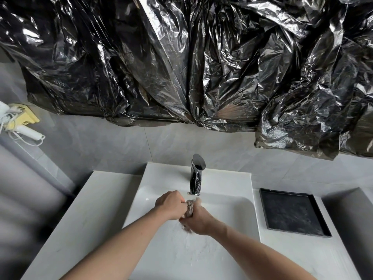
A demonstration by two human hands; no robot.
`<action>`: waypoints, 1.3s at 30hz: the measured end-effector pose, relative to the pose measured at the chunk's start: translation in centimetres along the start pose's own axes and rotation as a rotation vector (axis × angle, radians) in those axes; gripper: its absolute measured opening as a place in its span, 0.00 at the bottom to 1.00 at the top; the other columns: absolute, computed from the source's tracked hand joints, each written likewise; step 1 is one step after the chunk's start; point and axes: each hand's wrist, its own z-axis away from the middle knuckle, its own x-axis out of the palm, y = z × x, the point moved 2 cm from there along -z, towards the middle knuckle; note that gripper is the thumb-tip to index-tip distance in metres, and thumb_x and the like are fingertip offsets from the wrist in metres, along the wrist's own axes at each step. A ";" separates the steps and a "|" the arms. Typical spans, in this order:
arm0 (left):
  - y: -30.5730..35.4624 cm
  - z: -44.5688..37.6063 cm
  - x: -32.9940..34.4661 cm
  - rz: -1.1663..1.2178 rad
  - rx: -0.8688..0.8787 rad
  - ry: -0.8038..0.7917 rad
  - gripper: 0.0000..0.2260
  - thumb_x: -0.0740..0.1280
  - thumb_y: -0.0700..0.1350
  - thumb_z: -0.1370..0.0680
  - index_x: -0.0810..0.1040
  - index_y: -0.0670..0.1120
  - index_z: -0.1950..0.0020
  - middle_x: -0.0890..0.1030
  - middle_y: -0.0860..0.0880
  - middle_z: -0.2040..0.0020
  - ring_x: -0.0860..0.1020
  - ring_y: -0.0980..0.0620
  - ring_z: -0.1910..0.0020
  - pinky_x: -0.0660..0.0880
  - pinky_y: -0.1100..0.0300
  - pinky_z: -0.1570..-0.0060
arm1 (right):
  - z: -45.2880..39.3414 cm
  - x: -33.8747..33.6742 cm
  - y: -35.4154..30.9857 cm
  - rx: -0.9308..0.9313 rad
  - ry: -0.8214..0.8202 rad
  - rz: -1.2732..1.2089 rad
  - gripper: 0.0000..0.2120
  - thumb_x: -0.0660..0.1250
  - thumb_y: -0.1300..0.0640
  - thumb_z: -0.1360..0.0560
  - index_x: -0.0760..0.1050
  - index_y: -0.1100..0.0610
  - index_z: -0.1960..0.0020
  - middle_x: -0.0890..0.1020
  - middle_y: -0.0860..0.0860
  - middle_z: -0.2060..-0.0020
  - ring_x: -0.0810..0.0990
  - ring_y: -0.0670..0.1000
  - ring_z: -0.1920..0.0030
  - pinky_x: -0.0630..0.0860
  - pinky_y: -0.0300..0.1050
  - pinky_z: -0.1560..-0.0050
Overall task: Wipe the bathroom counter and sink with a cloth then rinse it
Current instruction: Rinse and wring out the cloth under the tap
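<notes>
Grey wet cloth sits bunched between my two hands, low in the middle of the frame, just under the shiny tap. My left hand curls tight around one end. My right hand grips the other end. Both are over the white sink. White counter runs down the left side. A black tray lies at the right. Crinkly black plastic fills the top.

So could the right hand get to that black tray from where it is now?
Probably yes: the black tray lies on the counter just beside the sink, with nothing between, but the right hand is gripping the cloth and must let go first.
</notes>
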 end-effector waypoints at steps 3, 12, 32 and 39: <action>-0.7 0.3 0.3 0.030 -0.020 0.025 0.08 0.61 0.48 0.31 0.76 0.46 0.66 0.77 0.49 0.68 0.75 0.43 0.63 0.67 0.58 0.70 | -0.9 -1.0 0.2 0.034 0.098 -0.078 0.20 0.73 0.57 0.29 0.63 0.55 0.45 0.78 0.47 0.60 0.78 0.49 0.57 0.71 0.39 0.60; -1.8 1.3 2.1 -0.099 0.432 0.117 0.29 0.58 0.41 0.25 0.63 0.64 0.27 0.71 0.62 0.31 0.77 0.53 0.41 0.76 0.54 0.43 | -0.8 -2.5 1.4 0.232 -0.193 -0.202 0.13 0.76 0.57 0.30 0.72 0.51 0.64 0.72 0.43 0.75 0.69 0.45 0.71 0.70 0.38 0.69; -1.5 -1.2 0.0 0.601 0.049 0.215 0.10 0.68 0.41 0.25 0.80 0.54 0.48 0.82 0.57 0.49 0.82 0.55 0.56 0.76 0.61 0.55 | -2.3 -2.7 1.1 0.049 0.052 -0.310 0.13 0.74 0.47 0.26 0.81 0.57 0.54 0.85 0.52 0.64 0.83 0.46 0.66 0.78 0.42 0.66; 3.0 1.7 -5.7 0.252 0.505 0.448 0.34 0.61 0.36 0.29 0.65 0.58 0.24 0.63 0.64 0.25 0.64 0.64 0.27 0.63 0.66 0.29 | -2.1 -1.7 0.2 0.192 -0.063 -0.451 0.03 0.73 0.51 0.26 0.81 0.50 0.57 0.82 0.46 0.63 0.81 0.49 0.62 0.79 0.43 0.58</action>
